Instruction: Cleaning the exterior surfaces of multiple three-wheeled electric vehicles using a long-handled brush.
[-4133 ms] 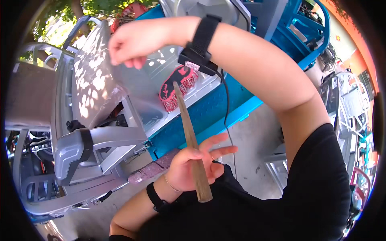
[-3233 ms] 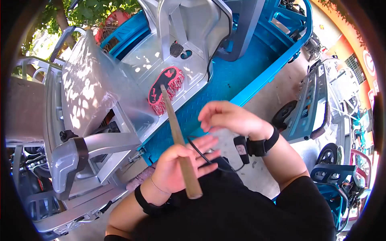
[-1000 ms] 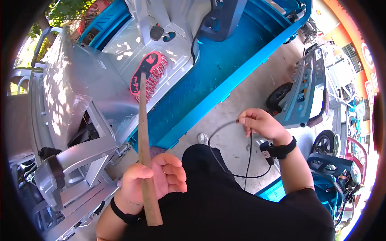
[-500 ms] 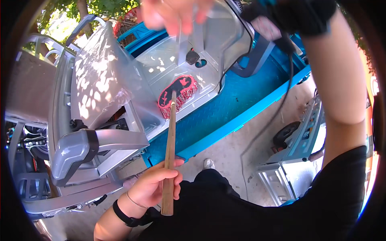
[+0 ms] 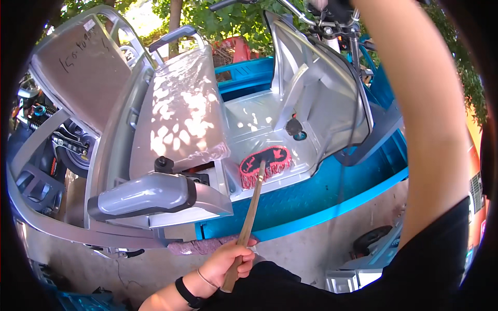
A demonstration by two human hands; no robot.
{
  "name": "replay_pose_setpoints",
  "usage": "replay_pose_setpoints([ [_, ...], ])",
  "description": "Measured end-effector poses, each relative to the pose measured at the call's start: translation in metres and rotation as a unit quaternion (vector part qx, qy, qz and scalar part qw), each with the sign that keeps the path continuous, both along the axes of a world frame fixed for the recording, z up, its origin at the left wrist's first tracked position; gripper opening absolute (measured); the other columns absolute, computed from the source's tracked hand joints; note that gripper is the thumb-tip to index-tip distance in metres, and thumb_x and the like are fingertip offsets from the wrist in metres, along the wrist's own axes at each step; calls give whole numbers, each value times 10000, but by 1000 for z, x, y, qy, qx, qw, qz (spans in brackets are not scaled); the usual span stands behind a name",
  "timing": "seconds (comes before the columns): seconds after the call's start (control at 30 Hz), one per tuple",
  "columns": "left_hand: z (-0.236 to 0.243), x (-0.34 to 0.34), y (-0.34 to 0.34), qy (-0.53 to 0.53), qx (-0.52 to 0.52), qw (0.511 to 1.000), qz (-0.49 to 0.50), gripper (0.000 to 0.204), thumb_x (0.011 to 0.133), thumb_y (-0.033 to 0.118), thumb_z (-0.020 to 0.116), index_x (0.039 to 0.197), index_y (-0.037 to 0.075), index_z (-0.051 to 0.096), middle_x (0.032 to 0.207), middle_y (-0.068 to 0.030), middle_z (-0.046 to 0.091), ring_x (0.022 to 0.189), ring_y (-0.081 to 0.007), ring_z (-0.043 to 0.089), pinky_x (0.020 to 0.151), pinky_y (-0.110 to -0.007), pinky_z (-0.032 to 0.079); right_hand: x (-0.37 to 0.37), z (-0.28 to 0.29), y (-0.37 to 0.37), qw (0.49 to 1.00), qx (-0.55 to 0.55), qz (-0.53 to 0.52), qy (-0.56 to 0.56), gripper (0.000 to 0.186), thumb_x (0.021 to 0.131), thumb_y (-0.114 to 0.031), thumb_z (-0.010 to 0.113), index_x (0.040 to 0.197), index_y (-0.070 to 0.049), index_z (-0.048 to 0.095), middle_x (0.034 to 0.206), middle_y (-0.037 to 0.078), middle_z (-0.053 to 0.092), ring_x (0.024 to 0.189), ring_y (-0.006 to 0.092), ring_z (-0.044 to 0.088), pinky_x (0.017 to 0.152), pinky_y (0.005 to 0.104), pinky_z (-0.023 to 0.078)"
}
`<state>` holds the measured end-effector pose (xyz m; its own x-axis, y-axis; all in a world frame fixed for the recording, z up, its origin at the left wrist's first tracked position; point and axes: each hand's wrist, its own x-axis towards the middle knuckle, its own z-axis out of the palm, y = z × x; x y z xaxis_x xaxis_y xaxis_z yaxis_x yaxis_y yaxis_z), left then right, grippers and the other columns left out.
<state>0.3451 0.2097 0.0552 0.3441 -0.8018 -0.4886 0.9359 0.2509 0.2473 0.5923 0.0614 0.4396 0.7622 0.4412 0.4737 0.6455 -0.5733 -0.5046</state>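
My left hand (image 5: 231, 263) is wrapped round the lower part of a wooden handle. It belongs to a long-handled duster (image 5: 253, 205) with an oval head, dark on top and fringed in pink-red strands. The duster's head rests over the edge of the grey footwell floor (image 5: 254, 116) of a silver and blue vehicle, near a small dark pedal (image 5: 293, 126). A band and a thin bracelet circle my left wrist. My right forearm (image 5: 423, 98) reaches up along the right side, blurred; the hand itself lies beyond the top edge, near the handlebar (image 5: 295, 15).
Left of the footwell is a film-wrapped bench seat (image 5: 179, 103), with a grey rounded armrest (image 5: 142, 198) in front. A blue side step (image 5: 311, 194) runs below the floor. A backrest panel (image 5: 83, 70) stands further left. Other vehicle parts (image 5: 371, 241) sit at lower right.
The view has shifted, so the vehicle appears further right and the handlebar shows. Blurred fingers at the top edge are gone from view. My left hand keeps its hold on the duster.
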Motion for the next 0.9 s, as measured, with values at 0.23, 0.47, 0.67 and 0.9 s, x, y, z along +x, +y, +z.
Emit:
replay_pose_setpoints([
  [0.23,-8,-15,12,-58,55,996,-34,269,796,115,517,1022,68,379,665,-24,413,461,-122,414,405,-244,316,-156,-381,-76,684,-39,-83,723,720,790,-620,372,973,69,471,834,211,584,735,258,615,613,325,518],
  [0.47,-3,22,-58,-84,61,995,-5,145,803,160,526,884,84,432,674,-16,431,488,-123,441,433,-247,364,-180,-428,-51,475,504,-163,703,244,837,-254,505,828,-18,443,802,129,547,778,226,555,735,351,481],
  [0.67,-23,88,-124,-79,96,980,158,112,803,171,531,803,94,448,697,-16,464,523,-122,456,443,-244,367,-87,-457,-89,541,495,-192,652,177,848,-203,473,739,-72,425,596,21,436,542,152,460,559,289,446],
  [0.9,-20,171,-131,59,-111,957,261,37,843,125,484,820,101,468,695,-4,478,503,-76,414,438,-170,337,-2,-453,-89,542,544,-155,622,199,859,-245,448,739,-88,419,553,-4,396,488,133,403,502,266,410],
])
